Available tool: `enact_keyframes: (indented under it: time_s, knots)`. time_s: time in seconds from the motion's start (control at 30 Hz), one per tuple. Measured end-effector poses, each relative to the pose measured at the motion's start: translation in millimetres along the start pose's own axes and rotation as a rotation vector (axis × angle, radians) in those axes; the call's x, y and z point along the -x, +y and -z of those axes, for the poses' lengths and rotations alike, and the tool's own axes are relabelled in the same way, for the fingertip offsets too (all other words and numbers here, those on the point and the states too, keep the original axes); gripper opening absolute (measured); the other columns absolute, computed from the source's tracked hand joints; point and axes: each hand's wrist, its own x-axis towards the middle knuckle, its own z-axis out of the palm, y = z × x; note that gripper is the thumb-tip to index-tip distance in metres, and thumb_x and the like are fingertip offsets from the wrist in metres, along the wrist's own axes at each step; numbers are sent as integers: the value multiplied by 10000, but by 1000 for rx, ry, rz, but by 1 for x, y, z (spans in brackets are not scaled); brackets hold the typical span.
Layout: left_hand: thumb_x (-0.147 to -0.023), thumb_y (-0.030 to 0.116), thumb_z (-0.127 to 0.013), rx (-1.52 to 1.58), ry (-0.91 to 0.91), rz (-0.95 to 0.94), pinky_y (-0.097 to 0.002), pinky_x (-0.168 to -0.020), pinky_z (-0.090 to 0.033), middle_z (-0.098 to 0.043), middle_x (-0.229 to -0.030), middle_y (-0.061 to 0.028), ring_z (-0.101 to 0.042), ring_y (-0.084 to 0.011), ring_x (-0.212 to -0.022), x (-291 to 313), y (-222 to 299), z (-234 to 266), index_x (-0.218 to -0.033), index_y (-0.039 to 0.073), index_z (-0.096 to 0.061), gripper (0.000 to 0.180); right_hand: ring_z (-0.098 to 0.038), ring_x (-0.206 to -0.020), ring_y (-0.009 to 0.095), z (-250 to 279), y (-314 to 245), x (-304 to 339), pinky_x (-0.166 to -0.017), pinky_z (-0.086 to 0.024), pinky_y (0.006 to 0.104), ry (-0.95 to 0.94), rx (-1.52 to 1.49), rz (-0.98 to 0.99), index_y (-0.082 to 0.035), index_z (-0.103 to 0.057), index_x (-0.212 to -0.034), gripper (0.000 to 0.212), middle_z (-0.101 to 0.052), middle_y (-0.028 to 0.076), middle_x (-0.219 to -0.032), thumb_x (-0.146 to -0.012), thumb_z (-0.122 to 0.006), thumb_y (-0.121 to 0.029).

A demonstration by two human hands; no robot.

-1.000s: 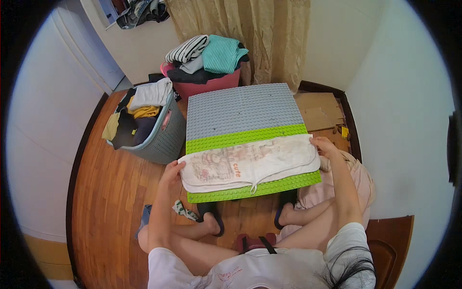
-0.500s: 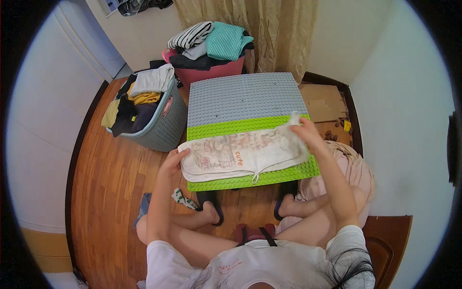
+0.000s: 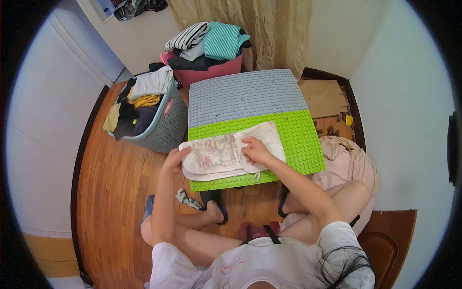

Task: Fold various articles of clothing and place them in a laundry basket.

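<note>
A white hand towel (image 3: 214, 153) with a faded print and a small hanging loop lies folded lengthwise on the green part of a studded board table (image 3: 301, 139). Its right end is turned back over the middle, so a plain side faces up there. My left hand (image 3: 176, 160) pinches the towel's left end, thumb on top. The fingers of my right hand (image 3: 255, 150) are closed on the edge of the turned-back end, near the towel's middle.
Left of the table stands a grey-blue laundry basket (image 3: 156, 127) heaped with clothes. Behind it is a pink basket (image 3: 211, 73), also piled high. Flattened cardboard (image 3: 323, 98) lies at the far right, and pink fabric (image 3: 349, 166) is bunched by my right knee.
My right hand has moved left, bringing the towel's right end over onto its middle. The left hand keeps its hold at the left end.
</note>
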Motion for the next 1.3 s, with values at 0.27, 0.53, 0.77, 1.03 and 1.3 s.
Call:
enact_keyframes:
  time_s: [0.27, 0.53, 0.77, 1.03, 1.3]
  knots:
    - [-846, 221, -603, -92, -159, -126, -336, -678, -522, -604, -946, -78, -609, -179, -799, 2, 31, -131, -1081, 5, -524, 328, -545, -603, 100, 47, -1, 35, -554, -451, 229, 263, -68, 224, 17, -565, -1000, 227, -580, 47, -735, -778, -547, -28]
    - [-839, 288, -587, -834, -125, -460, -427, -728, -469, -552, -1026, -187, -563, -261, -805, -56, -74, -251, -1093, -47, -483, 433, -566, -744, 132, 100, 51, 49, -681, -461, 260, 618, 16, 308, 20, -581, -968, 173, -604, 67, -783, -822, -534, -59]
    - [-769, 296, -614, -1272, 257, -1010, -472, -999, -258, -387, -1285, -227, -357, -375, -1181, -19, -103, -254, -1257, -41, -383, 636, -570, -731, 132, 76, 9, 44, -634, -464, 255, 456, 36, 70, 50, -541, -1037, 307, -604, 85, -806, -810, -619, -141]
    - [-741, 74, -643, -343, 35, -853, -339, -855, -453, -484, -1190, -153, -523, -229, -1049, 18, -74, -233, -1297, -24, -338, 641, -594, -824, 162, 43, -44, 46, -713, -473, 264, 24, -429, 54, 63, -448, -1154, 435, -605, 124, -971, -803, -621, -127]
    - [-746, -58, -523, 441, 205, -439, -316, -827, -482, -597, -1033, -126, -586, -211, -955, 44, 3, -132, -1147, -50, -503, 402, -491, -961, 208, 1, -32, 21, -835, -399, 340, 418, 3, 426, -27, -581, -978, 206, -588, 90, -961, -804, -605, -136]
